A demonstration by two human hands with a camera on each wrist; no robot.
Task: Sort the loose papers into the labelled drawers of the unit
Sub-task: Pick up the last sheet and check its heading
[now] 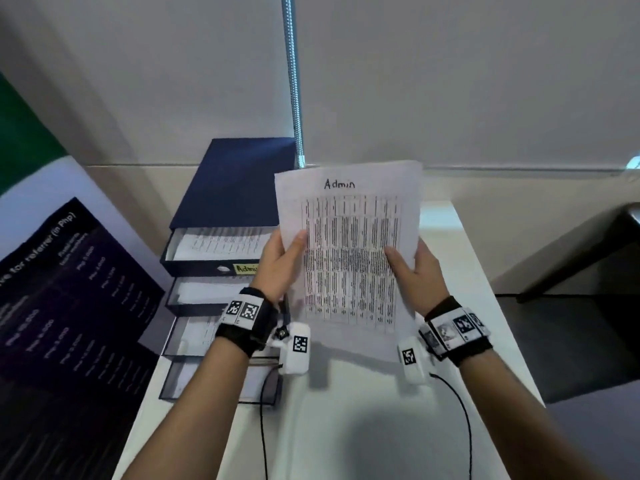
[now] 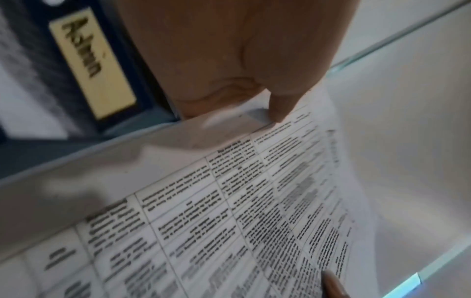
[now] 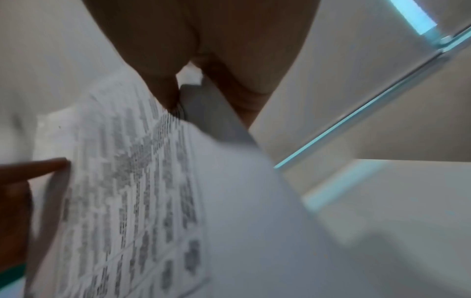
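Note:
A printed sheet (image 1: 349,251) with a table and the handwritten word "Admin" at its top is held upright above the white table. My left hand (image 1: 282,261) pinches its left edge with the thumb on the front, and my right hand (image 1: 414,268) pinches its right edge the same way. The sheet (image 2: 254,211) and the left thumb fill the left wrist view, and the sheet (image 3: 142,181) shows blurred in the right wrist view. To the left stands a dark blue drawer unit (image 1: 235,188) with several drawers pulled out, papers inside. Its top drawer bears a yellow "Admin" label (image 1: 246,268), also the label (image 2: 91,62).
The white table (image 1: 363,427) runs toward me, with black cables (image 1: 464,417) trailing from my wrist devices. A dark poster (image 1: 69,306) leans at the left. A metal hose (image 1: 294,81) hangs down the wall behind the unit. A dark chair (image 1: 588,306) stands at the right.

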